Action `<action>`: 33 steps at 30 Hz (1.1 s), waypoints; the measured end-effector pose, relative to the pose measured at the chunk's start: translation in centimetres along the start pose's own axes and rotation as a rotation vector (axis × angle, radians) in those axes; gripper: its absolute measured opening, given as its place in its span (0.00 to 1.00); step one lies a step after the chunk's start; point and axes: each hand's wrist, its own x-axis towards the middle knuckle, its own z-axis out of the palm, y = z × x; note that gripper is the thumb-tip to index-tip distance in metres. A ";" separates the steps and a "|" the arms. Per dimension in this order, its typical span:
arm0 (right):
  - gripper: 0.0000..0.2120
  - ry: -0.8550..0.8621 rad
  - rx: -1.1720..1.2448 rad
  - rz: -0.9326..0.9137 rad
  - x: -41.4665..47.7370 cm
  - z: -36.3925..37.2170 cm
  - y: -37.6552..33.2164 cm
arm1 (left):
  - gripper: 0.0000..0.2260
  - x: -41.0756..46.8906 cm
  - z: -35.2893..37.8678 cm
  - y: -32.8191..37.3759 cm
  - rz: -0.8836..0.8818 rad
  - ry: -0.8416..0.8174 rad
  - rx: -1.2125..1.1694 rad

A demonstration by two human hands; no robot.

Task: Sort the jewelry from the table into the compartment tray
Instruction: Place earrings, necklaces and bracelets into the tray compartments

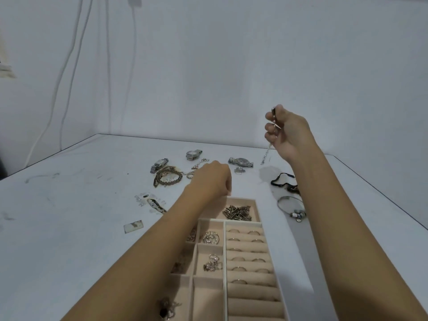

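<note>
Knuckles down, the left hand is lowered over loose pieces beyond the compartment tray, its grip hidden; further right, a silver chain is pinched in the raised right hand, dangling untangled for sorting.

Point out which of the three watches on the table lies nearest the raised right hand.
The round-faced silver watch, farthest right of the three, just below and left of the right hand. The other two watches lie further left.

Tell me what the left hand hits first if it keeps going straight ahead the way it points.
Probably the small ring just past the left hand, then the loose chain beyond; depth is hard to judge.
</note>
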 end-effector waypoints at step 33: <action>0.04 -0.253 -0.100 -0.031 -5.0 3.5 -1.9 | 0.04 -12.6 -0.3 -9.4 -0.239 0.391 -0.404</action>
